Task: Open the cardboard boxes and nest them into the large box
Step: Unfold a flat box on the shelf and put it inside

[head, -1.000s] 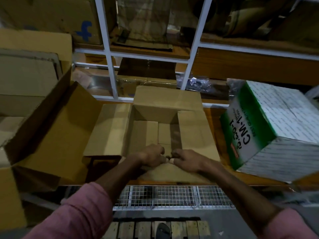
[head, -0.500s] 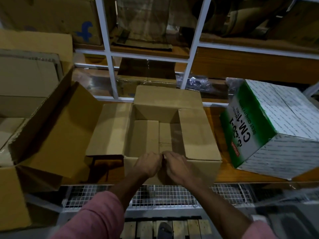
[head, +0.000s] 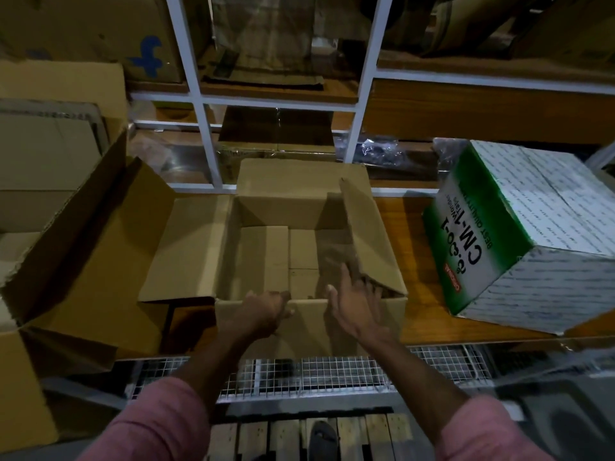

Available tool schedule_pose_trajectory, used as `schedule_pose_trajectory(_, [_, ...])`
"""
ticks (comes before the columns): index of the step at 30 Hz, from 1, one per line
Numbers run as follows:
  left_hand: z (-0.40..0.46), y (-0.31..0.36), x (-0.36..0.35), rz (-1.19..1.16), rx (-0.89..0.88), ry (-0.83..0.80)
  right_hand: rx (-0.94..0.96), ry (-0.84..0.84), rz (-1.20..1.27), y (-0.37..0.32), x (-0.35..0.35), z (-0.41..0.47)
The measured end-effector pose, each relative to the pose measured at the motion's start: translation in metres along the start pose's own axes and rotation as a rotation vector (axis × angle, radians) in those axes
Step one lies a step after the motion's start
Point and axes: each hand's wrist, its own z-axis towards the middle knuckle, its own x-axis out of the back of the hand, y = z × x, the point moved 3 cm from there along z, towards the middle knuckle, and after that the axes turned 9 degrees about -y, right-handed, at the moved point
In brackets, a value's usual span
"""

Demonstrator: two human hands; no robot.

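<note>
- I'm on the opening step: the brown box (head: 299,251) sits on the wooden shelf (head: 419,324) right in front of me, top open, bare cardboard floor showing inside.
- My left hand (head: 263,314) is on the near flap (head: 306,324), which is folded down over the front wall; the fingers (head: 283,299) curl over the top edge there and grip it.
- My right hand (head: 354,304) is spread, fingers straight and apart, holding nothing; it reaches toward the right flap (head: 369,237), which stands tilted up and leans inward over the opening. Whether the fingertips touch it I can't tell, that part is blurred.
- The left flap (head: 186,247) lies flat out to the side, and the far flap (head: 299,176) stands up at the back.
- So three flaps look dealt with and the right one looks like the last holdout.
- Next, I reckon: push that right flap outward and down until it stays clear of the opening, with my left hand steadying the front wall so the box doesn't slide.
- The large box (head: 90,254) lies open on my left, its mouth turned toward me, just beside the brown box's left flap; I take it for where this one goes.
- That lift will want both hands on opposite walls, flaps kept clear, and a swing left.
- The green and white box (head: 519,234) waits tilted on the right, well apart from the brown one and not yet opened.
</note>
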Motion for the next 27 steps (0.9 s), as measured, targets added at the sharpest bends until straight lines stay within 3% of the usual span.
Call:
schedule_pose_trajectory(5, [-0.016,-0.013,0.004,0.105,0.072,0.134,-0.030,0.211,-0.112,0.044,0.015,0.012])
schedule_pose_trajectory(11, [-0.017,0.000,0.003,0.239,0.252,0.243,-0.262,0.116,0.100,0.076,0.024,0.028])
schedule_pose_trajectory(16, [-0.011,-0.002,-0.003,0.235,0.258,0.267,-0.120,0.107,0.195,0.090,0.034,0.026])
schedule_pose_trajectory(21, [-0.007,-0.003,-0.006,0.213,0.259,0.290,-0.125,0.132,0.336,0.097,0.034,0.026])
schedule_pose_trajectory(25, [-0.005,-0.002,-0.005,0.195,0.259,0.315,-0.098,0.177,0.340,0.098,0.030,0.026])
schedule_pose_trajectory(27, [-0.005,-0.001,-0.007,0.164,0.273,0.329,-0.095,0.228,0.192,0.098,0.028,0.024])
